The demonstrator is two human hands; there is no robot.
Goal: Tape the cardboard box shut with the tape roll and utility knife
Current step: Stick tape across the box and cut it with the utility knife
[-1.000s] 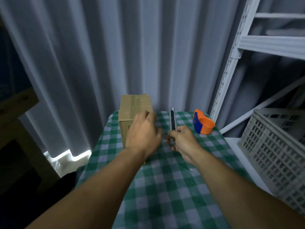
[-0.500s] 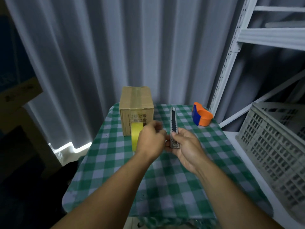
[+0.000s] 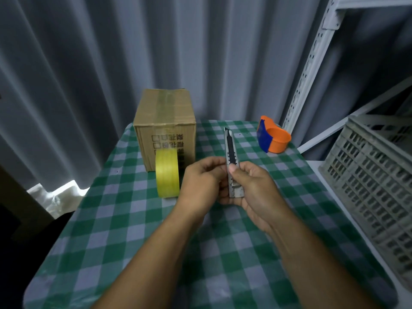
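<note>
While tape roll (image 3: 167, 173) stands, hands (image 3: 201, 185) seemingly grip knife (image 3: 232, 161)

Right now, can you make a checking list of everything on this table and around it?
Surface: green checked tablecloth covers the table.
Job's things: cardboard box at the back left, flaps closed, clear tape along its top; yellow tape roll standing on edge in front of it; utility knife held above the cloth.
Clutter: orange and blue tape cutter at the back right.
Hands: right hand grips the knife, thumb on it; left hand touches its side.
Cables: nothing seen.
Surroundings: grey curtain, white shelf frame, grey crate.
</note>
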